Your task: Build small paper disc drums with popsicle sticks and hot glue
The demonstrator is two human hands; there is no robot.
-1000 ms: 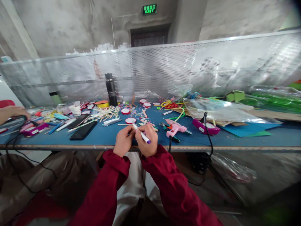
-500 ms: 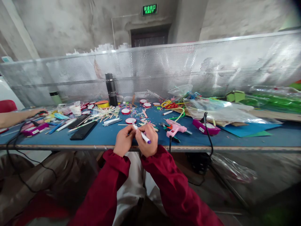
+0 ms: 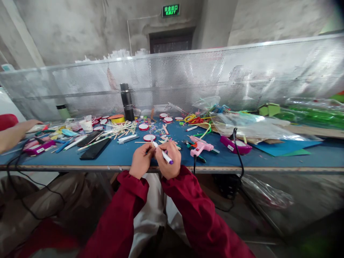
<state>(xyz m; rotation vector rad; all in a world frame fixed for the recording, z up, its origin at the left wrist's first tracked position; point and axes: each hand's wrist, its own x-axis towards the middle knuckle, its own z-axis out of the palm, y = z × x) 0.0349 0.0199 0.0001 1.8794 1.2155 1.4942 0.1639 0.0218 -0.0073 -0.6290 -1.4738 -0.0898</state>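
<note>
Near the table's front edge, my right hand (image 3: 169,158) is closed around a white marker pen (image 3: 167,157) with a purple end. The pen slants up and left, its far end close to my left fingers. My left hand (image 3: 141,160) is closed in a pinch beside it; what its fingers hold is hidden. Just beyond the hands lies a round white disc with a red rim (image 3: 149,138), and a thin stick (image 3: 142,142) lies by it. To the right of my right hand rests a pink glue gun (image 3: 200,145).
A black bottle (image 3: 127,102) stands at the back by the perforated metal screen (image 3: 177,79). Phones (image 3: 95,149), wooden sticks (image 3: 123,129) and pens lie left. A purple tape roll (image 3: 235,146) with a black cable sits right. Another person's hand (image 3: 23,130) is at far left.
My hands and the marker pen have barely moved. At the far left, the other person's hand has drawn back to the left, away from the items there.
</note>
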